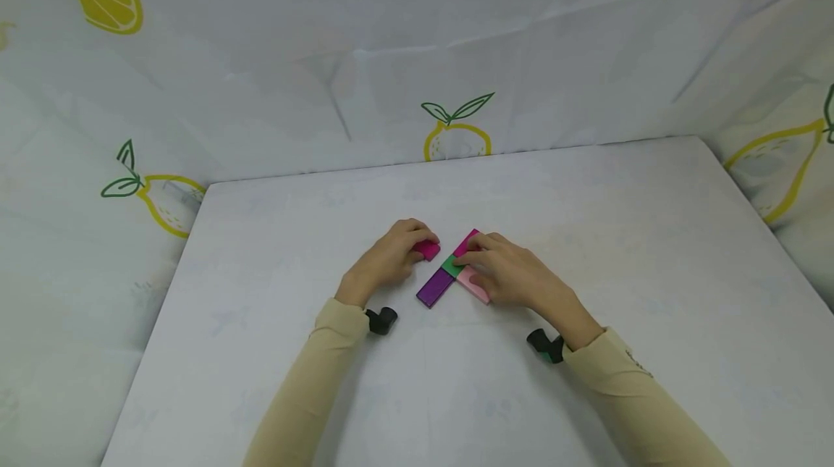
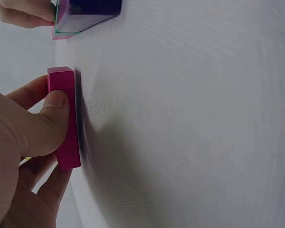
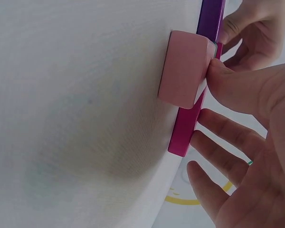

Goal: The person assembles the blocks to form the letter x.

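Note:
My left hand (image 1: 391, 253) pinches a magenta block (image 1: 427, 250) between thumb and fingers. In the left wrist view this block (image 2: 72, 142) stands close over the tabletop, thumb flat along its side. Just right of it, several flat blocks meet around a small green block (image 1: 449, 265). A purple block (image 1: 434, 288) extends toward the near left, a pink block (image 1: 476, 287) toward the near right, and a second magenta block (image 1: 465, 243) toward the far right. My right hand (image 1: 511, 268) rests on this group, its thumb touching the pink block (image 3: 183, 69) and extended fingers beside the second magenta block (image 3: 183, 130).
The blocks lie on a white-covered table (image 1: 293, 221). A white cloth (image 1: 274, 90) with lemon drawings rises behind its back edge. Black wrist cameras, one (image 1: 381, 321) on the left and one (image 1: 546, 346) on the right, sit by the beige sleeves.

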`<action>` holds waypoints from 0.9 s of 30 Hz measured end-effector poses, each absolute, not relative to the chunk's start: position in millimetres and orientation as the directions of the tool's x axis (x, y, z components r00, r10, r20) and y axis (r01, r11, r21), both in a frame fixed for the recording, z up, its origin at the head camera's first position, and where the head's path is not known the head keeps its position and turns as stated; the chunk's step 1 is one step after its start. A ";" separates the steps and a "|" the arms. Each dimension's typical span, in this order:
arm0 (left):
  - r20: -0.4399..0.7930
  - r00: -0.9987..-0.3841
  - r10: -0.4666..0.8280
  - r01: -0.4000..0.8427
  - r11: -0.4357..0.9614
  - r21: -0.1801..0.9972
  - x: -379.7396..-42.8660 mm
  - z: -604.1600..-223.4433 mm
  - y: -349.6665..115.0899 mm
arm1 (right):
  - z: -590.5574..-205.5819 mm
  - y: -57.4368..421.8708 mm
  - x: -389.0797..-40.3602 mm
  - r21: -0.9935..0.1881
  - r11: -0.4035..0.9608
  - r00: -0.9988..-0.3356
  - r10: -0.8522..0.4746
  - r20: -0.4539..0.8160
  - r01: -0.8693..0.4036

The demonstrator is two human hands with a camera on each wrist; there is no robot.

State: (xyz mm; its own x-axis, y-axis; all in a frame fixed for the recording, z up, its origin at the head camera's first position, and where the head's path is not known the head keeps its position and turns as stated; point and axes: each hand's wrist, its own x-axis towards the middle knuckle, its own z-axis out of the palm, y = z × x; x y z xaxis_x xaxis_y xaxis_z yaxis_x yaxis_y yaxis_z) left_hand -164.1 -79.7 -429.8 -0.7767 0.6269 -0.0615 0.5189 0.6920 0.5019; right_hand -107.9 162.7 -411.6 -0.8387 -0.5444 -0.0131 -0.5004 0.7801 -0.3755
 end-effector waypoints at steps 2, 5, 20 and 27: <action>-0.067 -0.773 0.631 0.520 0.690 0.503 -163.8 -429.4 -78.1 | -411.1 162.3 -107.7 -0.375 0.781 -0.839 -0.543 -0.013 -0.500; -0.078 -0.769 0.635 0.520 0.691 0.502 -163.1 -428.3 -76.4 | -410.5 161.9 -107.6 -0.373 0.781 -0.839 -0.544 -0.011 -0.501; -0.101 -0.750 0.654 0.534 0.687 0.493 -159.1 -428.9 -69.1 | -410.7 161.2 -108.7 -0.365 0.780 -0.836 -0.549 -0.013 -0.507; -0.095 -0.745 0.661 0.542 0.681 0.492 -158.1 -429.2 -67.4 | -411.4 161.5 -108.0 -0.369 0.774 -0.833 -0.553 0.002 -0.515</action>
